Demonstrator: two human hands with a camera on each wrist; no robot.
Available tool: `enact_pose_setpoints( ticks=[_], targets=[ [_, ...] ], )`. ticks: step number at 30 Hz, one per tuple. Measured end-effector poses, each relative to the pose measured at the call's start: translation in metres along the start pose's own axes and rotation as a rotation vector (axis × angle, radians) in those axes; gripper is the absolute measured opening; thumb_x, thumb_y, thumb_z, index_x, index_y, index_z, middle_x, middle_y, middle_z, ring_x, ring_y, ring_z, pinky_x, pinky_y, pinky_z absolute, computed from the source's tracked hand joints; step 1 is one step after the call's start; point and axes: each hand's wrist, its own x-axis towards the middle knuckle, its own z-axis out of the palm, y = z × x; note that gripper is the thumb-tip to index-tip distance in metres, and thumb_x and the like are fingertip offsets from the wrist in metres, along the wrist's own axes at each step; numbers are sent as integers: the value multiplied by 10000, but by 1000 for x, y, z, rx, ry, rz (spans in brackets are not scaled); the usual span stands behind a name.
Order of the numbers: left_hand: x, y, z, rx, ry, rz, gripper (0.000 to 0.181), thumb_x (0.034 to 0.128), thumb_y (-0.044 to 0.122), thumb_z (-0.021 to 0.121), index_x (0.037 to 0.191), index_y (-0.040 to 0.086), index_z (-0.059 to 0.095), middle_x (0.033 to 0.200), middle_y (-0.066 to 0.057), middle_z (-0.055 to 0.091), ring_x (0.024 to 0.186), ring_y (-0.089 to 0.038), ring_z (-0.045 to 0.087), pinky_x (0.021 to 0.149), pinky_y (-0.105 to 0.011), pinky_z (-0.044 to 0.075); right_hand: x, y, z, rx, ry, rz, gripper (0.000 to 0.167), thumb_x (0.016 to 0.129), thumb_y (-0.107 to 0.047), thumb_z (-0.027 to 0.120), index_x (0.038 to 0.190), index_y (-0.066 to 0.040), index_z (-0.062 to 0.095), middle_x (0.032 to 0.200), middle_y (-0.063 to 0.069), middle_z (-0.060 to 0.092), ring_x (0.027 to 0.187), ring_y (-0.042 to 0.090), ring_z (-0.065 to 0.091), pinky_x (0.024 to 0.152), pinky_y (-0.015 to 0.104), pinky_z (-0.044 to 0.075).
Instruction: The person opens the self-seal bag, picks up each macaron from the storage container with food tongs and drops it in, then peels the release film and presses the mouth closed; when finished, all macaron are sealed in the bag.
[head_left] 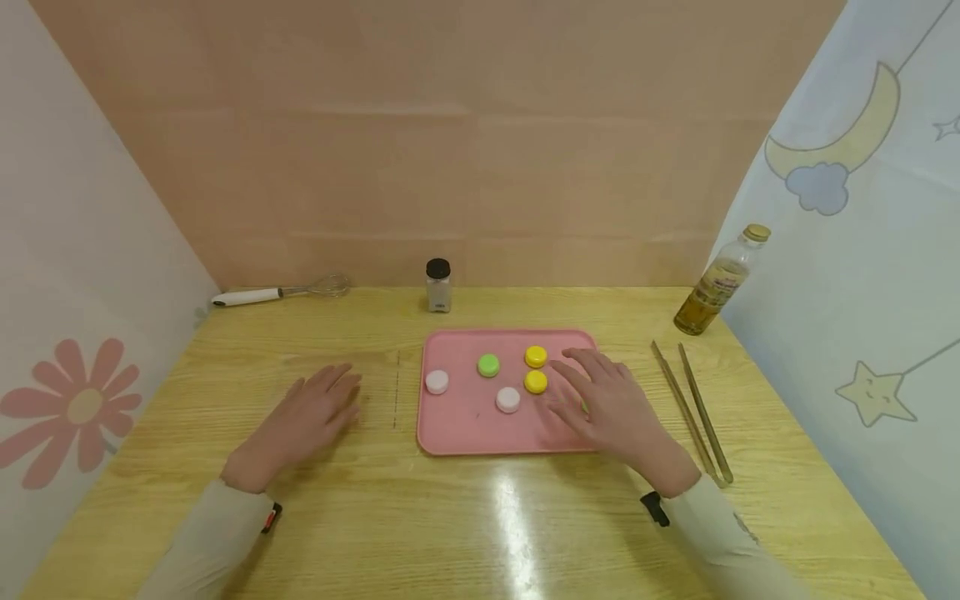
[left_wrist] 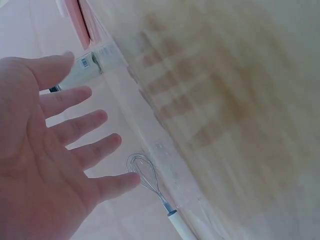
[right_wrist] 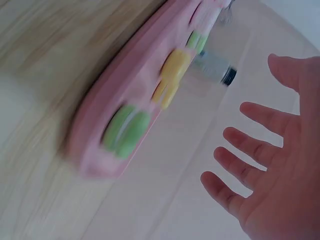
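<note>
A pink tray (head_left: 465, 433) lies mid-table with several macarons on it. Two are yellow, the nearer a yellow macaron (head_left: 536, 382); a green macaron (head_left: 488, 365) and two pale pink ones, one a pale pink macaron (head_left: 507, 400), lie left of them. My right hand (head_left: 611, 408) hovers over the tray's right end with spread fingers, holding nothing. Beneath it another green macaron (right_wrist: 126, 131) is mostly hidden in the head view. My left hand (head_left: 307, 417), empty and with fingers apart, is over the table left of the tray.
A whisk (head_left: 281, 292) lies at the back left. Behind the tray stands a black-capped jar (head_left: 438, 287). Metal tongs (head_left: 693, 408) lie right of the tray, and a bottle of amber liquid (head_left: 716, 287) stands at the back right by the side wall.
</note>
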Motion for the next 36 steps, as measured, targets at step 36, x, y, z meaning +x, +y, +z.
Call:
enact_pose_setpoints(
  ticks=[36],
  targets=[
    [20, -13, 2, 21, -25, 121, 496, 996, 146, 656, 1363, -158, 517, 1444, -342, 450, 1331, -498, 432, 1069, -588, 371, 135, -143, 92, -218, -386, -300, 400, 1038, -410, 541, 1319, -147, 649, 1388, 6, 578, 1209, 175, 513, 1020, 302, 384]
  ],
)
